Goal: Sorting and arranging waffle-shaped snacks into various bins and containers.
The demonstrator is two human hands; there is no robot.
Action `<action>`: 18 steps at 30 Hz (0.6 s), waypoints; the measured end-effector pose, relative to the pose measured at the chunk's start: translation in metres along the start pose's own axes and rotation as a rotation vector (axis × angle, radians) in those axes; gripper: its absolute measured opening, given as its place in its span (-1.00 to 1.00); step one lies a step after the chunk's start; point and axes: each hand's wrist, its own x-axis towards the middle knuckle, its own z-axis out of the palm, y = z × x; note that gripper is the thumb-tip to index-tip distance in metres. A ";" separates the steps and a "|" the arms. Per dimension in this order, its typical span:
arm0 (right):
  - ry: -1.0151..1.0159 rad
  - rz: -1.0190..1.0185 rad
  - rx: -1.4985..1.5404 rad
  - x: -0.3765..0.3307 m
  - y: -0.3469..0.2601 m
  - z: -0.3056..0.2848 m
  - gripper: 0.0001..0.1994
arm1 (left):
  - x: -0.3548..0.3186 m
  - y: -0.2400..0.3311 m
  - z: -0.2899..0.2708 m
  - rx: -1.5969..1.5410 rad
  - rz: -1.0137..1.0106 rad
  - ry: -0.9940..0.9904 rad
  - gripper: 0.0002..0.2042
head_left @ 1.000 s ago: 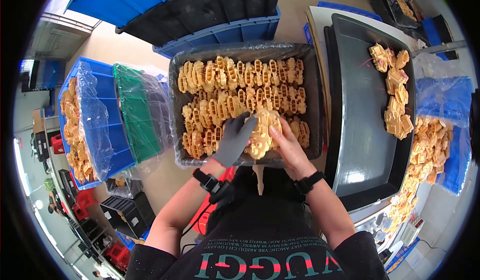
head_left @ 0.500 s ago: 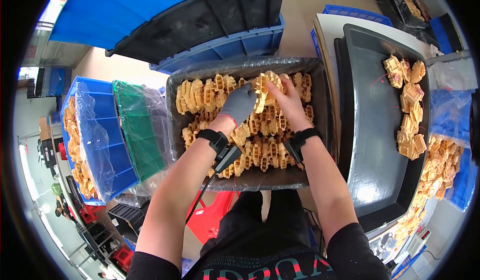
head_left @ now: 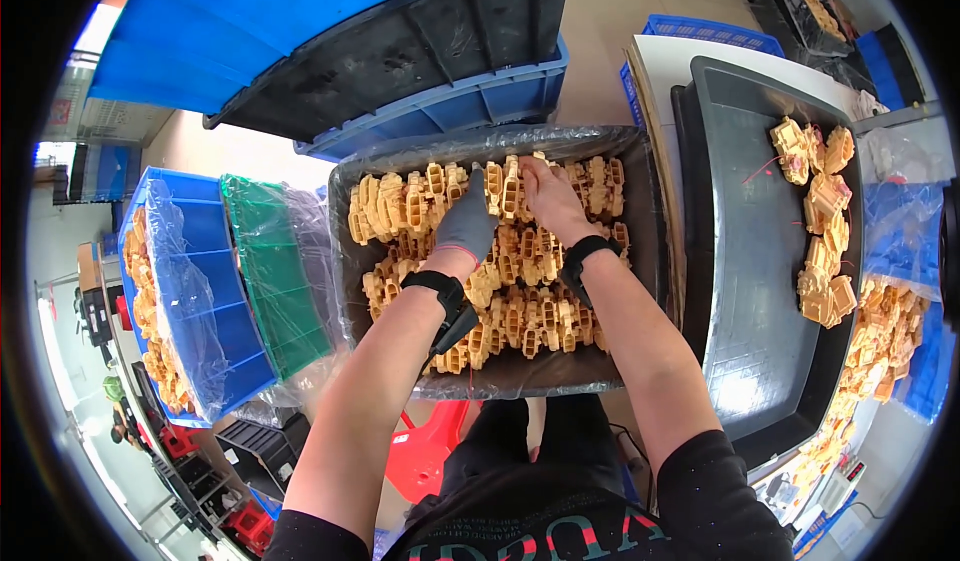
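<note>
Pale flooring (head_left: 595, 76) showed behind a black, plastic-lined bin (head_left: 648, 271), and a blue crate (head_left: 215, 281) stood off to its left. Judging by how things lay, the rows in the bin were largely complete: tan moulded pieces (head_left: 530, 318) stood packed side by side in three of them, back, middle and front. The left hand (head_left: 468, 219), in a grey glove, rested with its fingers extended against the back row; the bare right hand (head_left: 552, 199) had its fingers bent over the same row. Several pieces stood between the hands, though whether either gripped one could not be told. Outside the rows, a short line of loose pieces (head_left: 825, 206) lay along the right side of a dark grey tray (head_left: 750, 311), with a heap (head_left: 888, 331) beyond.
</note>
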 end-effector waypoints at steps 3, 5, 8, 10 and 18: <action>0.058 0.089 0.034 -0.011 -0.022 -0.003 -0.49 | -0.008 -0.005 -0.001 0.079 -0.020 0.061 -0.31; 0.050 0.106 0.027 -0.010 -0.018 -0.003 -0.44 | -0.009 -0.003 0.000 0.149 -0.036 0.070 -0.34; 0.017 0.137 0.147 -0.007 -0.019 -0.002 -0.38 | -0.008 -0.013 0.008 0.092 0.018 0.204 -0.40; 0.009 0.172 0.342 -0.004 -0.014 -0.003 -0.37 | -0.007 -0.014 0.011 0.111 0.022 0.206 -0.40; 0.058 0.158 0.363 -0.007 -0.013 0.012 -0.39 | -0.007 -0.021 0.011 0.238 0.023 0.133 -0.36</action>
